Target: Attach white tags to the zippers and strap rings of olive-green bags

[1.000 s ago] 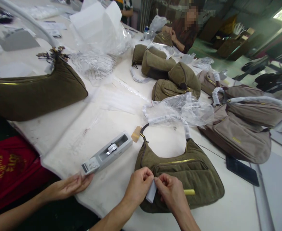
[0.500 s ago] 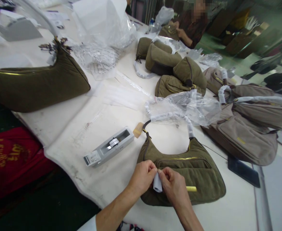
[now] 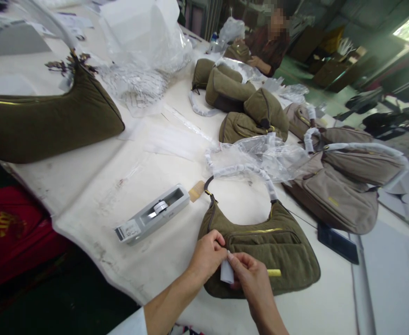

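An olive-green corduroy handbag (image 3: 291,249) lies on the table in front of me, its strap (image 3: 246,170) wrapped in white material. Over its left half, a small rolled white sheet (image 3: 227,272) is held between my hands. My left hand (image 3: 207,256) pinches the upper end of the roll with closed fingers. From the other side my right hand (image 3: 250,274) grips the same roll between thumb and fingers. A tan tag (image 3: 196,191) lies beside the bag's left strap end. Left of the bag is a grey tape dispenser (image 3: 151,215).
More olive bags (image 3: 230,90) sit behind, with taupe bags (image 3: 337,195) to the right. Clear plastic (image 3: 270,153) lies behind the strap. A dark phone (image 3: 337,243) rests at right. Another olive bag (image 3: 50,125) stands at left. A person (image 3: 269,44) works at the far end.
The whole view has shifted slightly, so most things appear a little farther left. Both hands keep hold of the white roll, with my right-hand fingers slightly lower on it.
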Tool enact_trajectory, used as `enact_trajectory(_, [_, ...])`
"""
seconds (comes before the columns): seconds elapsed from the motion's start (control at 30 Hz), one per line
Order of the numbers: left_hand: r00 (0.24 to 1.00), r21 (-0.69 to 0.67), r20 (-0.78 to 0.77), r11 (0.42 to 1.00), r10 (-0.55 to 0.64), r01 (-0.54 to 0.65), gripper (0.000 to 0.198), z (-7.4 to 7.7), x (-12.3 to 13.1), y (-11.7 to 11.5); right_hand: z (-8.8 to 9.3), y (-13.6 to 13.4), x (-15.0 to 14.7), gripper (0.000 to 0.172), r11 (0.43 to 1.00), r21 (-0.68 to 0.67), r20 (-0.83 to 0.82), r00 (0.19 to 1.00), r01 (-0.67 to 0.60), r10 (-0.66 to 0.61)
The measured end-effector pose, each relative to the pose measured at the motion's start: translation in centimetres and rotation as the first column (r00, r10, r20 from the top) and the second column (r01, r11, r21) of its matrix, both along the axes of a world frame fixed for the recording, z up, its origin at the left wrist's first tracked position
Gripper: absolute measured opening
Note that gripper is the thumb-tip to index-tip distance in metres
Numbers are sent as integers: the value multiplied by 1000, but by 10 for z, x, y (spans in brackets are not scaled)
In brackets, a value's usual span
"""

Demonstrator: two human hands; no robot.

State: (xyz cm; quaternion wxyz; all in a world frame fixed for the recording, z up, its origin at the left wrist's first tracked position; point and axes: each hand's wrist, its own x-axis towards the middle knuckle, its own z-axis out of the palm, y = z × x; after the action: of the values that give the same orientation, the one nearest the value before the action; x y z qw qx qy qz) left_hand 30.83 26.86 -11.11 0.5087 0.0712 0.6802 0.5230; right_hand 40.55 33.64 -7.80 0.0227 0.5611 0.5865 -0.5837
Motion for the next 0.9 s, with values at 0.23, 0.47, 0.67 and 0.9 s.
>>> enact_trajectory(0.23, [997,-34,58,998,-50,52,8,13,-5,-5,-9,-3,0,31,992,89,-51,995,88,-83])
enact_trajectory(0.47, [931,-101,349,984,-104,148,30,24,-7,-13,-13,-10,8,38,970,243,-31,999,-21,29])
enact_trajectory(0.67, [932,-169,359,978,-53,121,19,23,-6,-1,-12,-12,10,40,892,420,36,985,-166,166])
enact_trajectory(0.9, [938,-227,346,969,-10,94,9,24,-3,5,-10,-6,8,40,847,487,65,975,-215,210])
